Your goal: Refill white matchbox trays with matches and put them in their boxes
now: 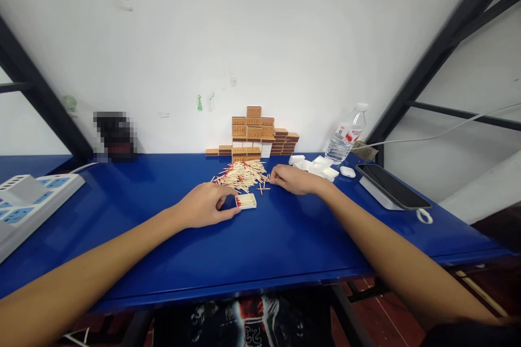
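My left hand (208, 205) grips the left end of a small white matchbox tray (246, 201) between thumb and fingers. Red-headed matches lie side by side in that tray, flat on the blue table. Behind it spreads a loose heap of matches (243, 174). At the right edge of the heap, my right hand (293, 179) rests low with its fingers closed together; a few match ends show by the fingertips, but whether any is held is hidden. A couple of stray matches (263, 188) lie crossed between the two hands.
Orange matchboxes (253, 131) stand stacked against the wall. White empty trays (321, 166), an earbud case (347, 172), a leaning water bottle (345, 136) and a phone (391, 186) on a white support are at the right. A power strip (44, 200) lies at the left on the blue table (211, 260).
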`<state>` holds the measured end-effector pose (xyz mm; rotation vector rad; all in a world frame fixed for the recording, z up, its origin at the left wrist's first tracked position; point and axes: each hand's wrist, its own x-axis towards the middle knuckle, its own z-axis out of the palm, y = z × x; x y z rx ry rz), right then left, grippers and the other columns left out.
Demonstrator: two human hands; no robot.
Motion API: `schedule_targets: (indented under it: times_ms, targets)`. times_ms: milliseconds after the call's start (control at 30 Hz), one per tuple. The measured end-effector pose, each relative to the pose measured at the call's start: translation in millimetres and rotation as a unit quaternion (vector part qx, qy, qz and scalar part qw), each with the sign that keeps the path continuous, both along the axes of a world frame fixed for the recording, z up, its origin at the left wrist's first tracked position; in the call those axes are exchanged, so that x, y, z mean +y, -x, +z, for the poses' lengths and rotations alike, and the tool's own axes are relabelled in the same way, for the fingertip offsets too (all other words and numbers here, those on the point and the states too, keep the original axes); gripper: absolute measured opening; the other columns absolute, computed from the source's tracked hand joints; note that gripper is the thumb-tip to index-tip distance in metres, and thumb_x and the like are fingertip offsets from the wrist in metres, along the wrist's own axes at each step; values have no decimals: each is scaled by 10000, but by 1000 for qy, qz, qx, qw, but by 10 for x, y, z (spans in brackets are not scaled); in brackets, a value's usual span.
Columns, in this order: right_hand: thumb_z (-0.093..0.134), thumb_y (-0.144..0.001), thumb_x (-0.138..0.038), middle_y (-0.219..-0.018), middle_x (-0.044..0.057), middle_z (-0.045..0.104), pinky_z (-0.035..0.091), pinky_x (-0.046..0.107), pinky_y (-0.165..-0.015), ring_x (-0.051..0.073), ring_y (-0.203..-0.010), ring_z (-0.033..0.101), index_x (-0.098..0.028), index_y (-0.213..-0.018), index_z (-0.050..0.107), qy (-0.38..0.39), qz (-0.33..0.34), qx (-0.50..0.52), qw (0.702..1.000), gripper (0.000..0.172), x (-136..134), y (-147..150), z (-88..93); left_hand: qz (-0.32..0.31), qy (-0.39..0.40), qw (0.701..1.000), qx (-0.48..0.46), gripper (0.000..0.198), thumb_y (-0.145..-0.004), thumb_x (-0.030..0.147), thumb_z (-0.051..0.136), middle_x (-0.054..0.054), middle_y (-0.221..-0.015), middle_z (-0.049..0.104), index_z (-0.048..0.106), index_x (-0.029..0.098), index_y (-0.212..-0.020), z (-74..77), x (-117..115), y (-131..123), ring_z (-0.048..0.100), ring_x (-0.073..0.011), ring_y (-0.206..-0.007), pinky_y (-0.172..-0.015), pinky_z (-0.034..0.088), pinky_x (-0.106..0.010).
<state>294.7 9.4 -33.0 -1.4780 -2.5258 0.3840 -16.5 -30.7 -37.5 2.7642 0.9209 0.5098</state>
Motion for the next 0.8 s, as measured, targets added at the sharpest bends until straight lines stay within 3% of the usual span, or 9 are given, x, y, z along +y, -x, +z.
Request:
schedule_targets:
  times_ms: [200, 467, 633, 800]
  targets:
    - [488, -1028, -342, -933, 78, 659, 432, 313, -735, 201, -816, 577, -185, -901, 599, -1, 28, 40, 999, 230, -146, 91, 144, 18, -7, 1000, 11, 370, -957, 523, 594, 30, -601, 606, 732, 196, -1060, 0, 16, 5, 556, -135, -538, -557, 367, -270]
    - [496, -1038, -314, -912, 54, 627, 420, 300, -742, 187, -818, 539, -190, -917, 569, -1, 100, 102, 990, 188, -356, 426, 149, 35, -2, 999, 8, 339, -944, 484, 622, 34, -597, 603, 733, 196, -1084, -9, 42, 7, 542, -136, -526, -551, 347, -270]
    - [498, -1045, -282, -998, 73, 623, 436, 308, -768, 187, -844, 561, -188, -951, 556, -27, 86, 89, 992, 146, -442, 518, 152, 27, 5, 1000, -7, 369, -949, 510, 613, 31, -614, 620, 735, 196, -1098, -5, 27, 8, 565, -136, -540, -564, 367, -263]
    - [482, -1058, -276, -1096, 105, 626, 455, 308, -779, 196, -880, 617, -166, -1020, 579, -74, 10, -7, 997, 151, -497, 570, 175, 44, 8, 999, -5, 366, -934, 500, 628, 38, -600, 610, 734, 199, -1110, -10, 25, 3, 550, -132, -529, -555, 350, -264]
